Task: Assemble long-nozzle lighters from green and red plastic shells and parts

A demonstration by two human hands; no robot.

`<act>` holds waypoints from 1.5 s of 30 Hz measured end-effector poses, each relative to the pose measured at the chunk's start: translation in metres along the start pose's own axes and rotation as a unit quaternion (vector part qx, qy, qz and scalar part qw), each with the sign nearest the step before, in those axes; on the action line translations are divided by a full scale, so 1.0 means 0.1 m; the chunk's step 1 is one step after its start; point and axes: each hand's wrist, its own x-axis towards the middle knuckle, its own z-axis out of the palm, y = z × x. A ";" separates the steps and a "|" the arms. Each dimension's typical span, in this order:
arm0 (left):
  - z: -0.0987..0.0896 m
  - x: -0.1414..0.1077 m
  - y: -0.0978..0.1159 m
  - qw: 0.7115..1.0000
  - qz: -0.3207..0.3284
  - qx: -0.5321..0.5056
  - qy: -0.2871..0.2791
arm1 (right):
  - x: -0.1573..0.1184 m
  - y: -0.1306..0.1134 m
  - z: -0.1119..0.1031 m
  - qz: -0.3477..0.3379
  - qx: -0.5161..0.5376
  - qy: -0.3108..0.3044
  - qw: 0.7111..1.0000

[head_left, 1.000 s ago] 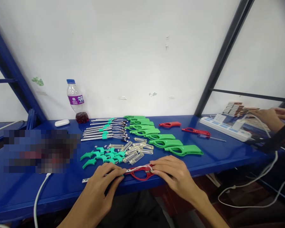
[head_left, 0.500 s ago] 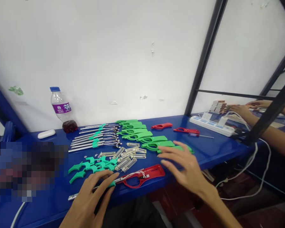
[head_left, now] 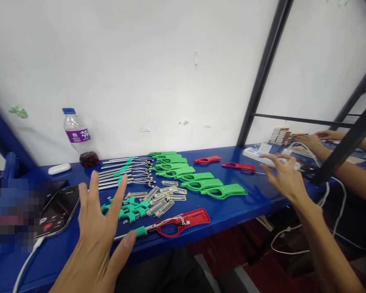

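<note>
My left hand [head_left: 99,232] hovers over the table's left front with its fingers spread and nothing in it. Beside its thumb, a metal rod with a teal collar [head_left: 141,231] and white wires lies on a red lighter shell [head_left: 198,217]. My right hand [head_left: 285,175] is raised at the right, fingers apart and holding nothing, in front of the white power strip [head_left: 253,152] and near a screwdriver with a red handle [head_left: 247,167]. Between the hands are several green shells [head_left: 228,190], clear tanks [head_left: 166,208], teal triggers [head_left: 129,211] and rods with wires [head_left: 110,179].
A bottle of dark drink [head_left: 89,158] and a white case [head_left: 59,169] stand along the wall. A phone [head_left: 61,211] with a white cable lies at the left. Another person's hands [head_left: 311,142] are beyond the black frame [head_left: 265,73], near stacked boxes [head_left: 280,136].
My left hand has let go of the rod, lifted and spread its fingers. My right hand has moved right, from the green shells to the power strip. The phone has come into view.
</note>
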 end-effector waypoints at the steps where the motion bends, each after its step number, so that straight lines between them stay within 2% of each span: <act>1: -0.04 0.08 0.00 1.000 -0.010 -0.013 0.001 | 0.01 -0.04 -0.03 -0.018 -0.004 -0.007 1.000; 3: -0.10 0.27 -0.01 0.997 -0.018 -0.047 -0.050 | 0.03 -0.21 -0.11 -0.076 -0.011 -0.024 0.997; 5: -0.11 0.47 -0.03 0.985 -0.004 -0.082 -0.152 | 0.06 -0.53 -0.19 -0.141 0.001 -0.045 0.989; 6: -0.09 0.57 -0.05 0.979 -0.012 -0.096 -0.177 | 0.08 -0.74 -0.23 -0.167 0.022 -0.063 0.984; 9: 0.04 0.81 -0.15 0.977 -0.003 -0.050 -0.208 | 0.13 -1.43 -0.26 -0.240 0.114 -0.105 0.958; 11: 0.14 0.91 -0.24 0.972 0.020 -0.020 -0.235 | 0.15 -1.84 -0.21 -0.300 0.156 -0.168 0.926; 13: 0.20 0.95 -0.32 0.967 0.027 -0.012 -0.253 | 0.15 -2.12 -0.11 -0.332 0.168 -0.205 0.905; 15: 0.21 0.97 -0.40 0.964 0.024 -0.012 -0.265 | 0.12 -2.26 0.02 -0.345 0.155 -0.225 0.898; 19: 0.15 1.01 -0.54 0.958 0.007 -0.012 -0.285 | 0.06 -2.28 0.20 -0.334 0.128 -0.228 0.906; 23: 0.11 1.02 -0.68 0.951 -0.017 -0.022 -0.309 | 0.05 -2.22 0.23 -0.335 0.129 -0.222 0.907; 27: 0.08 1.03 -0.78 0.949 -0.043 -0.017 -0.311 | 0.13 -2.14 0.14 -0.323 0.148 -0.211 0.911; 31: 0.07 1.05 -0.82 0.944 -0.050 -0.017 -0.326 | 0.22 -2.07 -0.06 -0.270 0.195 -0.204 0.920; 36: 0.16 1.07 -0.86 0.932 -0.049 -0.023 -0.359 | 0.20 -2.03 -0.26 -0.262 0.216 -0.192 0.921; 45: 0.36 1.07 -0.96 0.915 -0.047 0.002 -0.401 | 0.19 -2.07 -0.19 -0.259 0.230 -0.225 0.911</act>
